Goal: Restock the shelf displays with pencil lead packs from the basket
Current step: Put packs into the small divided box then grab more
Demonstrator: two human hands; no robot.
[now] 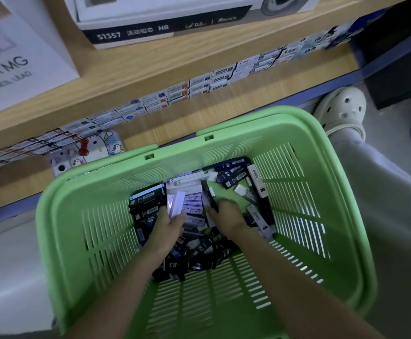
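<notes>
Both hands are down in the green slatted plastic basket (285,118), which stands on the floor just in front of the low wooden shelf (175,128). The loose heap of dark and pale pencil lead packs (192,255) lies on the basket's bottom. The left hand (167,226) pinches a flat pale lilac pack (177,205) between thumb and fingers, its end poking up. The right hand (227,214) has its fingers curled round a narrow black pack (213,200) beside it.

The step in hand looks like sorting and gathering. It would go best by collecting one kind per hand, stacked flat with labels facing the same way, so they slide into a display together. Lifting packs straight up out of the heap avoids scattering the rest. The black-and-white display box (150,30) marked HB sits on the shelf above; matching each pack's grade to its box before placing should save rework
</notes>
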